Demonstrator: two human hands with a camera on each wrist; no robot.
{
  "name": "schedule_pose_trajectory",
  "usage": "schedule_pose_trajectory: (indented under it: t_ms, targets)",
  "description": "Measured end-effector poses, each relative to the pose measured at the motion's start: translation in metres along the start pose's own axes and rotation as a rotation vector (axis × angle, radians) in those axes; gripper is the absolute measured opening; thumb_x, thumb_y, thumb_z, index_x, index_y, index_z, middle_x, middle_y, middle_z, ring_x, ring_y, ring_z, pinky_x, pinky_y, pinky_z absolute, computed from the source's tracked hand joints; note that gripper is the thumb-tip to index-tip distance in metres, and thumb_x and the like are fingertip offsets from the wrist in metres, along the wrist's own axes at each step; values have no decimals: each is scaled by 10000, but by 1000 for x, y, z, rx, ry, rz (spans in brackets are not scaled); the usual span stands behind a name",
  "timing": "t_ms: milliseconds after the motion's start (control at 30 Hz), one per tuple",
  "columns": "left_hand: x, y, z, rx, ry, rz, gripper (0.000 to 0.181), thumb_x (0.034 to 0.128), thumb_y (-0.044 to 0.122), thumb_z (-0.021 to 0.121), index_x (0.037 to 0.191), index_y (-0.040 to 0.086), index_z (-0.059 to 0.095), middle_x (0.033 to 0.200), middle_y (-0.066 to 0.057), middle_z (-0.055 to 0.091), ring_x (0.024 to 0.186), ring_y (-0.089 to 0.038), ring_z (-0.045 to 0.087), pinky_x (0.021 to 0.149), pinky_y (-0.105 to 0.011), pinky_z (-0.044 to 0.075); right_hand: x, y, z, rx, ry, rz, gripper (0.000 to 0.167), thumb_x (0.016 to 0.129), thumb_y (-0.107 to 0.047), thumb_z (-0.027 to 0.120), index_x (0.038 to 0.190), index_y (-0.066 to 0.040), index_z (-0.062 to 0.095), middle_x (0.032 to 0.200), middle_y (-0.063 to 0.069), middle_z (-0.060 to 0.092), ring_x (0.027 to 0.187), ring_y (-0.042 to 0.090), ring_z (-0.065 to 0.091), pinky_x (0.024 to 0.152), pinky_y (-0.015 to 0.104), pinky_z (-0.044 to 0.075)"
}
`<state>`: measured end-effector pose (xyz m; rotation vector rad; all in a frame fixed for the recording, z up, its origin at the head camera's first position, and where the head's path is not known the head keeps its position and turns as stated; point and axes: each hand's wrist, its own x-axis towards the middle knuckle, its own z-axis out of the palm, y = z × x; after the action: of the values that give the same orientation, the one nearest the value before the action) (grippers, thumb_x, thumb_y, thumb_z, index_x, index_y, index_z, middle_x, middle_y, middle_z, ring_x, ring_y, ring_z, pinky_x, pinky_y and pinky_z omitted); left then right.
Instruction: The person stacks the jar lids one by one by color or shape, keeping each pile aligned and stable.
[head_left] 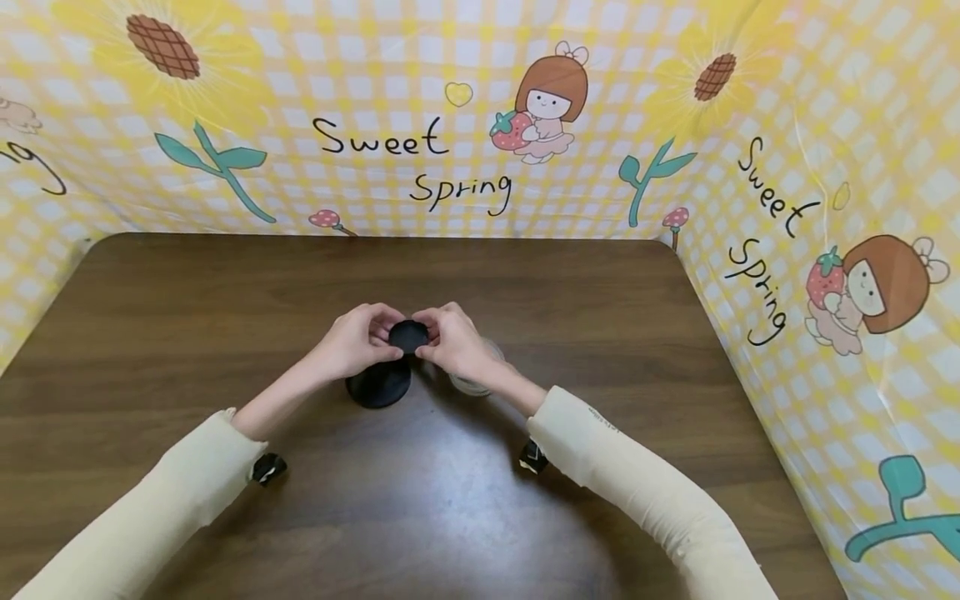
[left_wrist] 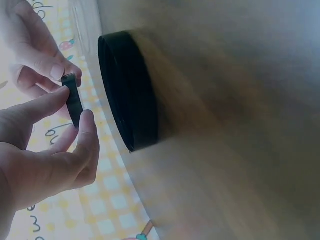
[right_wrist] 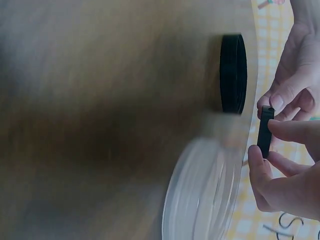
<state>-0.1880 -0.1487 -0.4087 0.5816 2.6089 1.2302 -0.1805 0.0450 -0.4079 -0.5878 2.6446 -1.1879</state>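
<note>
A small black disc (head_left: 408, 336) with a thin rim is held up between both hands. My left hand (head_left: 358, 342) pinches its left edge, and my right hand (head_left: 453, 340) pinches the right edge between thumb and fingers. Below the disc, a larger black round lid (head_left: 378, 387) lies on the table; its raised rim and hollow inside show in the left wrist view (left_wrist: 142, 95). A clear round container (right_wrist: 200, 195) stands to the right of that lid. In the head view my right hand and wrist hide most of it.
The brown wooden table (head_left: 225, 292) has rounded far corners. A yellow checked cloth (head_left: 390, 75) with printed flowers and figures rises along its back and sides. Small black devices (head_left: 268, 469) are strapped under both cream sleeves (head_left: 637, 479).
</note>
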Motion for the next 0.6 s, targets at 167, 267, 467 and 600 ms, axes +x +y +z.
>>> schedule_pose_trajectory:
  t_ms: [167,267,467,600]
  targets:
    - [-21,-6,-5,12,18,-12,408,780,-11,777,1143,-74,603,988,-198,585,860,-271,635,719,-277,560,-1,-10,15,-23,-12,-32,451,815,-23,759,1240,8,613,1074,140,572,1051,191,566,890,211,432]
    - [-34,-8,-7,8,24,-19,412,770,-27,778,1134,-87,595,985,-199,576,864,-280,630,707,-257,557,-2,-15,24,-19,-26,-43,447,805,-16,765,1226,10,620,1066,139,563,1007,182,591,822,162,466]
    - [-49,-16,-6,7,15,-20,417,757,-55,776,1121,-109,579,981,-223,565,870,-303,616,708,-280,558,-5,-20,40,-56,-63,-37,457,806,-30,768,1235,10,615,1107,137,507,929,162,600,729,94,462]
    - [-52,-20,-4,83,49,-7,413,755,-27,787,1112,-87,587,963,-205,579,852,-291,600,730,-357,549,-4,-22,43,-107,-48,-57,452,803,-40,773,1228,-3,623,1112,132,522,965,173,547,768,130,446]
